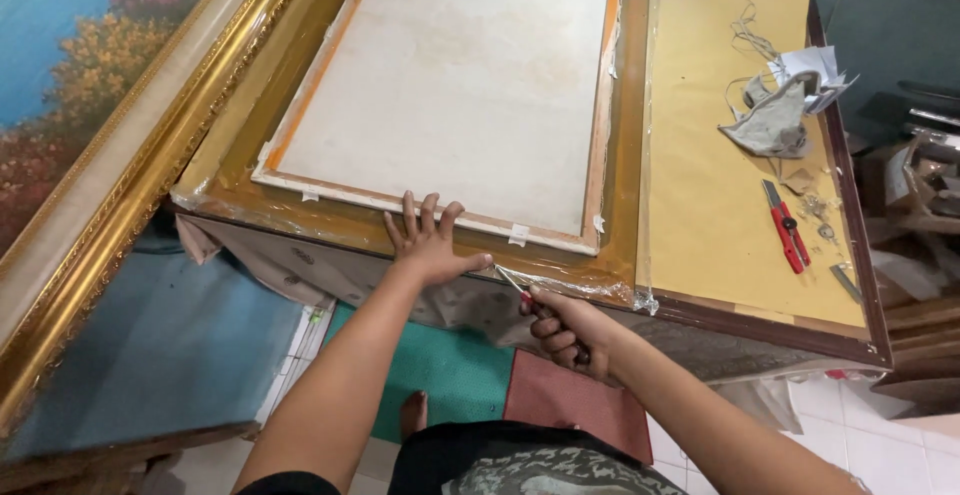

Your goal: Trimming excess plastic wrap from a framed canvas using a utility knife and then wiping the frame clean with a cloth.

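Observation:
A brown picture frame (330, 220) wrapped in clear plastic lies face down on the table, with the pale back of a stretched canvas (450, 75) set inside it. My left hand (428, 240) rests flat with spread fingers on the frame's near edge. Just to its right, my right hand (562, 330) grips a red-handled utility knife (522, 290), its blade tip touching the plastic at the frame's near edge.
A yellow-brown paper sheet (720, 185) covers the table's right part, carrying a second red utility knife (787, 225), a grey rag (775, 120), paper scraps and small metal bits. A large gold-framed landscape painting (110, 155) leans at the left. Floor mats (450, 370) lie below.

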